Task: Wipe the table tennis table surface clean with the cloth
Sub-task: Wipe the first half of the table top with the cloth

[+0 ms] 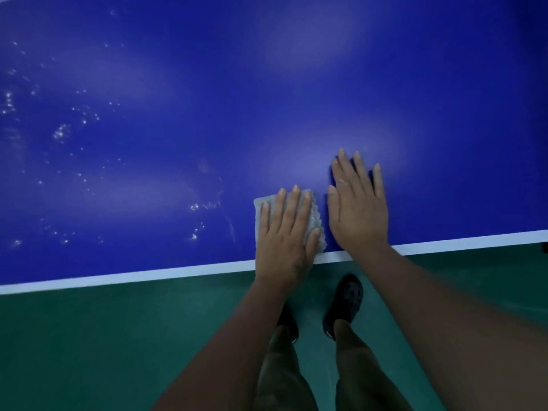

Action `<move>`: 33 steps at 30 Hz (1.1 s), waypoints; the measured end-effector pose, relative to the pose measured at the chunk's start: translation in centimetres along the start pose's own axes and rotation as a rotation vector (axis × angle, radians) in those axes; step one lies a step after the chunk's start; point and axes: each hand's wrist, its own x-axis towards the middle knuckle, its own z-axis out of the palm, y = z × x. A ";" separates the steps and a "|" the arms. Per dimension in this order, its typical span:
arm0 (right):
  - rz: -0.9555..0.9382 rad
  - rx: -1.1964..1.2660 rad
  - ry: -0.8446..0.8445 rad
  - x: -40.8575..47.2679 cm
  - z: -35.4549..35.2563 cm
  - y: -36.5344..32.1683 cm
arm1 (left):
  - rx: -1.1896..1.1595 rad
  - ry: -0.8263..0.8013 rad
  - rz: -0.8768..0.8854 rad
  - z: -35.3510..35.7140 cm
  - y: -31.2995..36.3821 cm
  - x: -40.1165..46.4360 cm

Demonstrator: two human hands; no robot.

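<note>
My left hand (pixel 286 232) lies flat on the cloth (pixel 314 221), fingers straight and a little spread, pressing it down onto the table (pixel 267 84) close to the near edge. The cloth is pale grey and folded small; most of it is under my palm, with a corner showing past my little finger on the left and a crinkled edge showing past my thumb on the right. Its lower end reaches the white line (pixel 118 277) that runs along the table's edge.

Starting at the far left, the blue top is speckled with small bright droplets (pixel 60 133), scattered in clusters from the upper left down toward the middle. A few more sit just left of the cloth, along with faint streaks. Soft pale reflections of light lie across the rest of the blue.

Just right of the cloth, apart from it by a narrow strip of blue, my right hand (pixel 358 209) rests flat on the bare table, fingers straight and slightly fanned, holding nothing. Its wrist crosses the white line.

Below the table edge is green floor (pixel 89 336). My two legs stand there in dark trousers, with a black clog-type shoe (pixel 345 304) on the right foot plainly visible and the left one mostly hidden behind my left forearm
</note>
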 end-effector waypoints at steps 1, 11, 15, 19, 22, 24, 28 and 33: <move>0.030 0.001 0.005 -0.1 0.6 -1.3 | 0.020 0.011 0.045 -0.1 -1.1 1.3; 0.115 -0.133 -0.011 -0.1 2.9 -4.7 | -0.014 0.012 -0.100 -4.2 -16.1 16.3; 0.135 -0.123 -0.023 0.2 2.9 -4.9 | 0.001 0.075 -0.204 -4.0 -17.7 13.0; 0.148 -0.133 -0.039 0.2 2.9 -4.9 | 0.021 0.002 -0.178 -2.6 -12.7 5.0; 0.147 -0.120 -0.039 0.2 2.9 -4.8 | 0.014 -0.124 -0.049 -1.8 -8.3 -2.6; 0.146 -0.108 -0.038 0.2 2.8 -4.9 | -0.011 -0.137 0.011 -1.6 -7.7 -5.9; 0.156 -0.110 -0.034 0.3 2.8 -5.0 | 0.048 -0.117 0.054 -1.7 -9.9 -4.1; 0.157 -0.109 -0.037 0.2 2.6 -5.1 | 0.015 -0.060 -0.057 -2.1 -10.4 -0.2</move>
